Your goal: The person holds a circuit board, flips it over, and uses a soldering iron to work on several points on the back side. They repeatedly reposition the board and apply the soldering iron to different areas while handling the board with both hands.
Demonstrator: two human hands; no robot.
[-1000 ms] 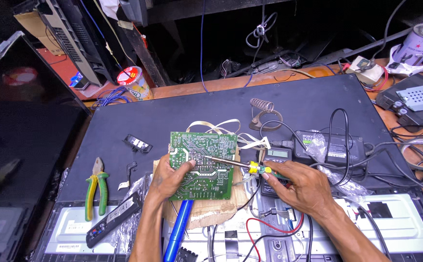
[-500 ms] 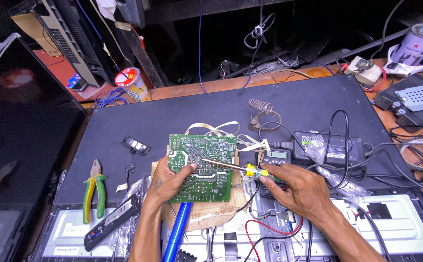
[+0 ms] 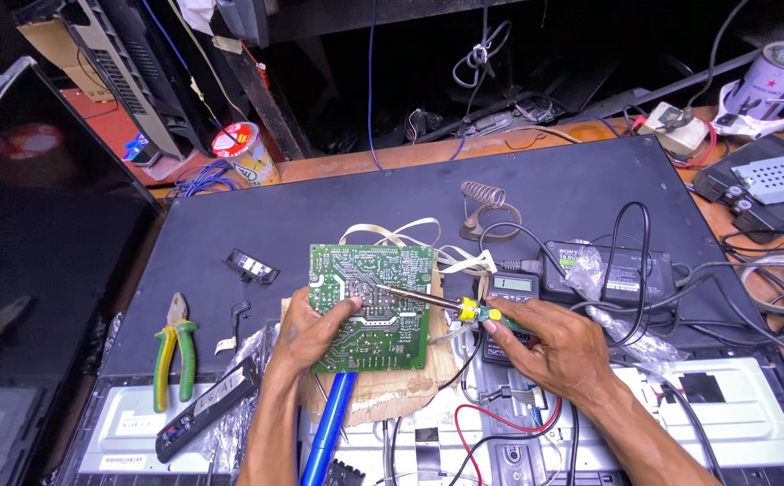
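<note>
A green circuit board (image 3: 372, 306) lies solder side up on a scrap of cardboard (image 3: 383, 391) over a dark flat panel (image 3: 338, 211). My left hand (image 3: 313, 330) grips the board's left edge, thumb on top. My right hand (image 3: 554, 346) holds a soldering iron (image 3: 437, 303) with a yellow-green collar; its metal tip touches the board near the middle. A blue rod-shaped tool (image 3: 327, 427) lies under my left forearm.
Yellow-green pliers (image 3: 174, 349) and a black remote (image 3: 207, 409) lie at the left. A coil iron stand (image 3: 482, 205), a small meter (image 3: 509, 292) and a black power adapter (image 3: 608, 268) sit to the right. Cables, a tin can (image 3: 774, 81) and a dark screen (image 3: 41, 297) surround the panel.
The iron's tip has slid slightly left across the board. My left hand still holds the board's edge in the same place.
</note>
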